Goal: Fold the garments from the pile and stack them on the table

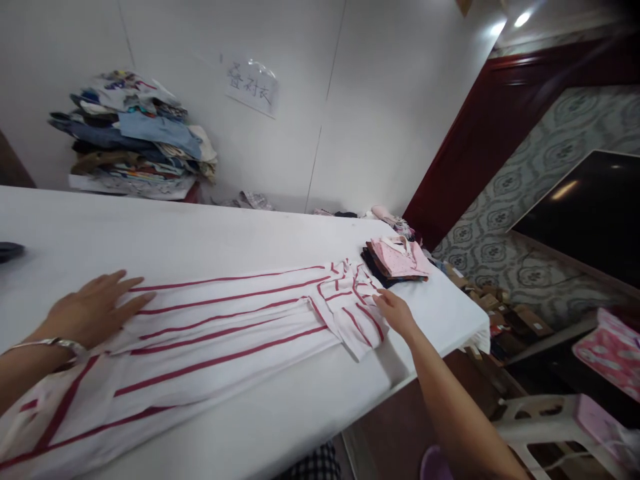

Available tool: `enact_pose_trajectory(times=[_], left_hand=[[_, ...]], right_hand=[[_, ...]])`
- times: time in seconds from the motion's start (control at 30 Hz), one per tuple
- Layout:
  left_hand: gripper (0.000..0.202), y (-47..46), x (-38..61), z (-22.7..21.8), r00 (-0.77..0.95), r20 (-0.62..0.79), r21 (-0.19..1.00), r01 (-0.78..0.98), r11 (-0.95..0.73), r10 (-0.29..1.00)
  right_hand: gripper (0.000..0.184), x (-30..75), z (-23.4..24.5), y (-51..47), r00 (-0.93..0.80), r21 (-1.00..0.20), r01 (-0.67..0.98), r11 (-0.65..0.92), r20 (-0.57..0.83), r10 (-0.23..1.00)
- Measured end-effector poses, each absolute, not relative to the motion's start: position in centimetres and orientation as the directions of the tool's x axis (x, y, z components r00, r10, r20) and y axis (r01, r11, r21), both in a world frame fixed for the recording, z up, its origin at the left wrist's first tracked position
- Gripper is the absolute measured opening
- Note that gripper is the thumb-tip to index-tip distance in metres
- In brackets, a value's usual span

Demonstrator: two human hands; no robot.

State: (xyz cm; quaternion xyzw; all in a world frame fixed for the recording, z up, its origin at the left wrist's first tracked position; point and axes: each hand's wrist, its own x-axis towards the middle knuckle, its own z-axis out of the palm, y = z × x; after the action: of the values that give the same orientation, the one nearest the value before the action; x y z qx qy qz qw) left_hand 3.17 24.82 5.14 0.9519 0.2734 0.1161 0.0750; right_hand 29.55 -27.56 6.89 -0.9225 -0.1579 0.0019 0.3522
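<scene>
A person's left hand (95, 310) spreads palm down, gripping nothing, at the edge of a red-striped white garment (225, 313) running along the tabletop (200, 240) past both wrists' span. Farther out, the right arm (445, 387) extends, the right hand (394, 311) bent-fingered at the garment's bunched end; its grip is unclear.

Fairly bright, soft lt overall; ceiling lamp (523, 19) top R blown out. Glare streak on dark screen (587, 213). Faint shadow nr R hand (395, 311). Wide-angle warp @ edges; top R corner dark, blurry.
</scene>
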Motion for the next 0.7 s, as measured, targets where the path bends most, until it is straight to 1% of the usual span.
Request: enact_pose_trajectory(times=[0.07, 0.17, 0.23, 0.3, 0.33, 0.37, 0.43, 0.5, 0.57, 0.6, 0.63, 0.67, 0.7], left_hand=[[0.061, 22.0, 3.9, 6.6, 0.830, 0.172, 0.254, 0.484, -0.838, 0.531], [0.056, 15.0, 5.1, 7.5, 0.906, 0.225, 0.390, 0.253, -0.885, 0.358], [0.050, 9.6, 6.0, 7.5, 0.936, 0.259, 0.475, 0.093, -0.875, 0.240], [0.044, 4.6, 7.0, 7.3, 0.958, 0.261, 0.516, -0.038, -0.856, 0.115], [0.042, 2.5, 7.6, 7.2, 0.963, 0.261, 0.533, -0.086, -0.842, 0.067], [0.042, 0.6, 8.3, 7.2, 0.966, 0.257, 0.548, -0.119, -0.828, 0.032], [0.044, -2.1, 10.0, 7.3, 0.965, 0.260, 0.574, -0.161, -0.803, -0.007], [0.055, -3.7, 12.0, 7.6, 0.958, 0.283, 0.582, -0.202, -0.788, -0.037], [0.072, -4.5, 13.8, 7.9, 0.944, 0.319, 0.551, -0.259, -0.793, -0.087], [0.078, -4.7, 14.5, 8.1, 0.935, 0.332, 0.516, -0.292, -0.805, -0.126], [0.080, -4.8, 15.0, 8.3, 0.924, 0.340, 0.470, -0.328, -0.820, -0.174], [0.077, -4.8, 15.4, 8.5, 0.913, 0.339, 0.417, -0.363, -0.833, -0.228], [0.070, -4.7, 15.6, 8.7, 0.903, 0.332, 0.366, -0.389, -0.845, -0.272]], right_hand=[[0.047, 27.4, 6.0, -29.1, 0.950, -0.660, 0.282, -0.696, 0.090, 0.299], [0.047, 25.4, 4.4, -30.1, 0.944, -0.685, 0.284, -0.671, 0.077, 0.321], [0.040, 24.8, 3.6, -29.9, 0.939, -0.677, 0.311, -0.667, 0.113, 0.323], [0.029, 24.3, 3.5, -29.4, 0.927, -0.695, 0.365, -0.620, 0.209, 0.312], [0.026, 24.1, 3.8, -29.1, 0.907, -0.711, 0.417, -0.566, 0.282, 0.314], [0.023, 23.9, 4.1, -28.7, 0.874, -0.720, 0.484, -0.497, 0.367, 0.320], [0.019, 23.2, 5.3, -27.7, 0.775, -0.697, 0.629, -0.345, 0.527, 0.348], [0.018, 22.3, 6.5, -26.6, 0.669, -0.648, 0.730, -0.215, 0.615, 0.417], [0.021, 21.4, 7.4, -25.4, 0.600, -0.629, 0.767, -0.123, 0.637, 0.484], [0.023, 20.9, 7.6, -24.8, 0.575, -0.630, 0.772, -0.085, 0.635, 0.516], [0.024, 20.5, 7.7, -24.3, 0.558, -0.637, 0.769, -0.050, 0.631, 0.539], [0.025, 20.2, 7.5, -23.9, 0.550, -0.649, 0.760, -0.020, 0.626, 0.552], [0.026, 20.0, 7.3, -23.5, 0.554, -0.669, 0.744, 0.004, 0.619, 0.557]])
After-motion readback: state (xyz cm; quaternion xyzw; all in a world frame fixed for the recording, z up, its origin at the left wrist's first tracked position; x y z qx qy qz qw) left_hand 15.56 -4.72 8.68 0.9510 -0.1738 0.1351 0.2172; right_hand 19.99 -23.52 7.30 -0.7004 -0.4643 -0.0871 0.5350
